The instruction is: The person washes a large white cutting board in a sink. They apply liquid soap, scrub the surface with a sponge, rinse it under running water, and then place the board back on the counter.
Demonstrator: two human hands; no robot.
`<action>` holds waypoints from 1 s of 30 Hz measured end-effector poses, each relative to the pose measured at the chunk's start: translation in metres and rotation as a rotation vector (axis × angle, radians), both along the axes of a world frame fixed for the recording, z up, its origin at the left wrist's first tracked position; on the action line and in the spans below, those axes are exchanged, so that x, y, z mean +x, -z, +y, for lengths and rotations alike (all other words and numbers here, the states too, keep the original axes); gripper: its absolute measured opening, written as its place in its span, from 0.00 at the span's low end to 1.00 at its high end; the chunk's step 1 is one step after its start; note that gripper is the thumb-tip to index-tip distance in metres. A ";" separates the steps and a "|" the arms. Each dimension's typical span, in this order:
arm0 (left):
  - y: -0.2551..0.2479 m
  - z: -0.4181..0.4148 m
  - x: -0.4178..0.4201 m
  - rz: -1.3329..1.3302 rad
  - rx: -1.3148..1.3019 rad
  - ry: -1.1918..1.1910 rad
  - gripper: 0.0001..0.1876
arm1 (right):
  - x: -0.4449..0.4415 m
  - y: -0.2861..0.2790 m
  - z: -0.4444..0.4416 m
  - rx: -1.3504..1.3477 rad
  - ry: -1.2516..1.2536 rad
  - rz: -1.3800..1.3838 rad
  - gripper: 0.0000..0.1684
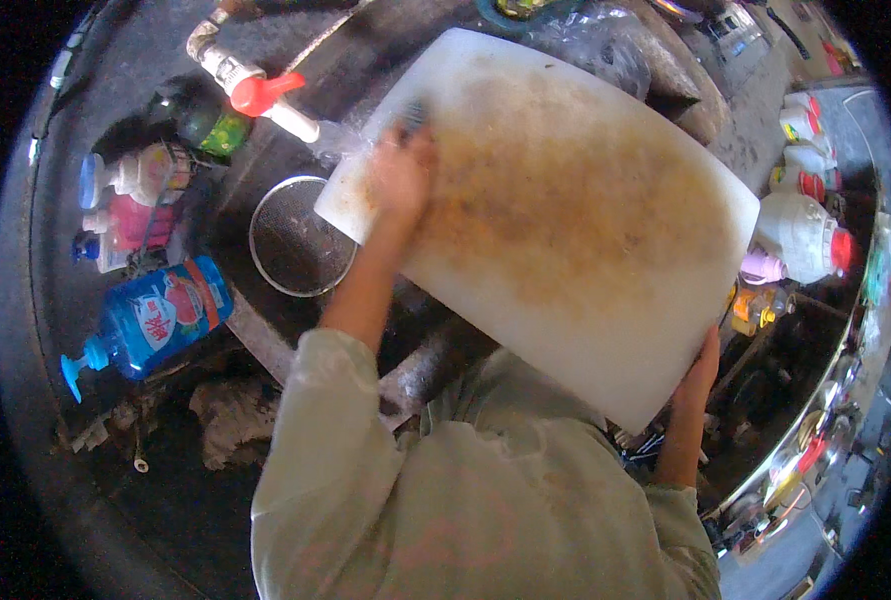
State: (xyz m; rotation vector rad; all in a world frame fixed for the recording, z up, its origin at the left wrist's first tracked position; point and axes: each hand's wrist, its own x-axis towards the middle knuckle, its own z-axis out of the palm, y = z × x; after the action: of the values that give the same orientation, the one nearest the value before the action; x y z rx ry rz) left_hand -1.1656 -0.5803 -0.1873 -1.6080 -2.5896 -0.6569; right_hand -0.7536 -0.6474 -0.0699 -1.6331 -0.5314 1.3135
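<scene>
A large white plastic cutting board [565,210] with broad brown stains is tilted across the sink area in front of me. On its upper left part lies my left hand [402,172], blurred, with a small dark scouring pad [414,116] at its fingertips. My right hand [700,371] grips the board's lower right edge; its fingers are partly hidden behind the board. Just left of my left hand, the tap with a red lever [265,94] points at the board's corner, and water or clear plastic glints at its spout. A round wire-mesh strainer [303,236] sits partly under the board.
A blue pump bottle [164,315] lies in view at the left, below several bottles in a wire rack [141,199]. A dark green bottle [209,124] stands near the tap. Clear plastic bags [603,49] are behind the board. At the right are a large white jug [798,236] and a pink container [762,266].
</scene>
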 end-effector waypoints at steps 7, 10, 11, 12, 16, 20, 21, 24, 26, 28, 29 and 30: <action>0.000 -0.045 -0.072 0.026 -0.099 0.112 0.13 | 0.004 0.003 -0.002 0.002 0.052 0.135 0.21; 0.009 -0.015 -0.064 -0.166 -0.215 -0.043 0.11 | -0.015 -0.007 0.004 -0.039 0.096 0.126 0.20; -0.010 0.001 -0.033 -0.344 -0.227 -0.069 0.10 | -0.008 0.000 0.004 -0.008 0.055 0.079 0.20; -0.004 0.002 -0.008 -0.102 0.204 0.101 0.10 | 0.004 0.013 0.000 0.024 0.024 0.024 0.19; -0.042 -0.024 0.065 -0.291 0.171 0.486 0.12 | 0.004 0.010 0.000 0.043 0.064 0.022 0.19; -0.065 -0.049 0.118 -0.388 0.141 0.749 0.13 | -0.001 0.011 -0.002 -0.004 0.101 -0.102 0.20; -0.071 -0.049 0.134 -0.383 0.168 0.797 0.14 | -0.004 0.011 -0.003 0.000 0.110 -0.100 0.20; -0.084 -0.042 0.177 -0.238 0.316 0.899 0.12 | -0.003 0.013 -0.003 0.016 0.108 -0.105 0.20; -0.119 -0.012 0.165 -0.322 0.049 0.834 0.11 | 0.000 0.020 -0.007 0.008 0.091 -0.113 0.19; -0.095 0.023 0.131 -0.449 -0.101 0.630 0.11 | -0.012 0.009 -0.005 0.015 0.120 -0.069 0.19; -0.067 0.031 0.108 -0.532 -0.109 0.453 0.11 | -0.020 0.003 -0.002 0.022 0.120 -0.040 0.18; -0.069 0.021 0.109 -0.425 -0.074 0.488 0.10 | -0.021 0.002 -0.002 0.018 0.149 -0.042 0.18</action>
State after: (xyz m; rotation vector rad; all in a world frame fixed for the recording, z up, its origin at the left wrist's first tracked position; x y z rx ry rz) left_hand -1.0568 -0.5592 -0.1184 -2.3888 -2.4981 -1.0380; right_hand -0.7745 -0.6492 -0.0715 -1.6560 -0.4367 1.1640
